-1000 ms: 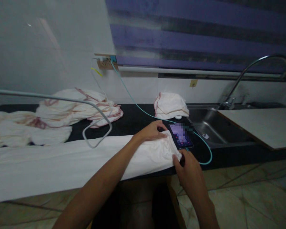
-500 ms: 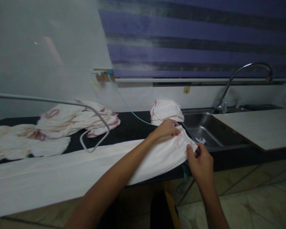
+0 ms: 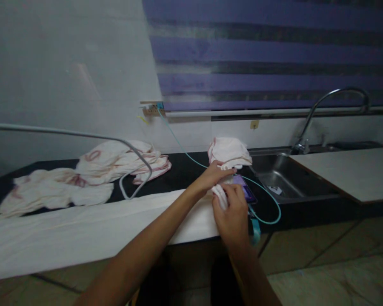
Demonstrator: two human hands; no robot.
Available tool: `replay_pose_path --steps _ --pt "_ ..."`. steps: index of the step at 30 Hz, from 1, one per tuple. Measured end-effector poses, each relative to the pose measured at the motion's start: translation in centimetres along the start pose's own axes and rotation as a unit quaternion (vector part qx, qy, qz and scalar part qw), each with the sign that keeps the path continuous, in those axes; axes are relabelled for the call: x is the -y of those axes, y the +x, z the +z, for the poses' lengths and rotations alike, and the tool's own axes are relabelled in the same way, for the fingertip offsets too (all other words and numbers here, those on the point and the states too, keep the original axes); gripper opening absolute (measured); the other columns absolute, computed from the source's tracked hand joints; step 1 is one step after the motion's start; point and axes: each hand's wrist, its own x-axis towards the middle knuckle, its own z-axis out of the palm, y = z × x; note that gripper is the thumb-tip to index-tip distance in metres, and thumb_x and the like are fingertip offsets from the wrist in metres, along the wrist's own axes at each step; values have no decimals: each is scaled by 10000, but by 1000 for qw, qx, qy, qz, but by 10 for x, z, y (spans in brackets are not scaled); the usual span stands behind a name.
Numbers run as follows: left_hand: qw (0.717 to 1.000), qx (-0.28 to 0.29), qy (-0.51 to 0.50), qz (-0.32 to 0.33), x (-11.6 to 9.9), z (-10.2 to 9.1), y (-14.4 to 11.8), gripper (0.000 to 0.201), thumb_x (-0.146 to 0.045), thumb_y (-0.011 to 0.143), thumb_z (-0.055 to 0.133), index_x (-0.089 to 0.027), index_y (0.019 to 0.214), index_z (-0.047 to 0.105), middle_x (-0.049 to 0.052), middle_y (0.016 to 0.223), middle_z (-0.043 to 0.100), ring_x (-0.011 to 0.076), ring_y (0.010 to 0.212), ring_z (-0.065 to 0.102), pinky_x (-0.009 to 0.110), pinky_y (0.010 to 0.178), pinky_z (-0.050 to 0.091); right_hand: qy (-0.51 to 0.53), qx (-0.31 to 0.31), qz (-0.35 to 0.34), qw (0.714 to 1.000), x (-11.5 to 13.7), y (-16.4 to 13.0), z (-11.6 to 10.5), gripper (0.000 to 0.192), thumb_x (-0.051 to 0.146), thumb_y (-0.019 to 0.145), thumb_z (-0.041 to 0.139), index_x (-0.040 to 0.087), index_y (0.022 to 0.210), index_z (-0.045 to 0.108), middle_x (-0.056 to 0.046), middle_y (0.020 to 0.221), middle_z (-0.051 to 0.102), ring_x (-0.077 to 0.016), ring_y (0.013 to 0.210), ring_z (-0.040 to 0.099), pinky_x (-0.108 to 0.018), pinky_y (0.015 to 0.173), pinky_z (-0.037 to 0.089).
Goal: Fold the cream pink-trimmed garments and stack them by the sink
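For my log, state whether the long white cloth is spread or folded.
Mostly spread: the long white cloth runs along the countertop, bunched at the right hand.

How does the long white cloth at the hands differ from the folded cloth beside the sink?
The long white cloth stretches along the front of the counter; the folded cloth is a compact bundle at the back. The folded cloth shows pinkish edging; the long white cloth shows none. The long white cloth's end is bunched in the right hand; the folded cloth isn't. Both are pale fabric.
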Motion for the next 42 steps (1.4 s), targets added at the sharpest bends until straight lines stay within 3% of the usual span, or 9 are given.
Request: replay_pose_path --steps 3,8,15,20,25,28,32,36,42 --pt "996 -71 -41 21 12 -38 -31 578 -421 757 835 -168 1189 545 45 936 690 172 813 651 267 720 507 19 60 -30 998 27 -12 27 313 136 899 529 199 1170 673 -107 1102 604 -254 1079 590 -395 958 498" --pt "983 -169 -59 37 46 -106 -87 663 -549 743 763 -152 1219 531 57 956 674 188 823 632 289 731 498 29 167 -80 982 56 -32 58 396 80 847 587 215 1211 666 -106 1166 606 -268 1139 549 -428 1005 481" --pt "974 -220 -49 12 96 -146 -121 688 -589 724 716 -137 1211 538 57 994 641 208 884 613 319 792 503 21 285 -121 951 68 -55 84 371 97 852 618 212 1204 653 -95 1200 618 -277 1174 521 -452 1036 468" --pt "967 -232 93 42 125 -156 -112 642 -564 839 562 -119 1300 511 144 1170 633 293 1095 620 466 990 504 9 320 -129 938 59 -64 93 345 196 884 660 213 1227 641 -107 1219 607 -283 1195 518 -471 1051 467" --pt "881 -287 358 116 139 -161 -115 632 -418 953 435 -53 1469 423 244 1441 504 335 1371 489 528 1188 369 16 324 -143 935 47 -58 96 358 323 942 645 164 1262 622 -151 1275 602 -280 1268 507 -473 1102 447" --pt "860 -210 446 134 149 -161 -121 581 -401 1003 374 -69 1471 463 224 1509 495 315 1457 419 502 1231 327 2 304 -141 942 37 -48 104 348 264 993 528 141 1310 600 -172 1326 606 -268 1313 506 -468 1132 431" --pt "841 -116 522 75 158 -154 -126 571 -384 1033 326 -87 1496 481 206 1599 425 315 1497 381 524 1226 325 -73 338 -146 927 18 -40 117 425 307 1043 441 154 1424 550 -175 1493 550 -298 1443 433 -545 1183 363" --pt "828 -101 551 29 150 -144 -127 572 -347 1030 325 -131 1548 435 177 1666 332 332 1526 336 578 1214 308 -132 392 -158 897 -1 -41 121 494 397 1085 350 191 1507 503 -137 1599 470 -311 1544 310 -584 1211 304" --pt "831 -96 548 3 133 -114 -115 587 -361 1029 327 -135 1564 415 165 1681 302 366 1536 308 614 1215 273 -138 393 -173 893 -28 -32 102 507 409 1085 362 194 1523 500 -109 1620 441 -294 1548 313 -556 1241 269"
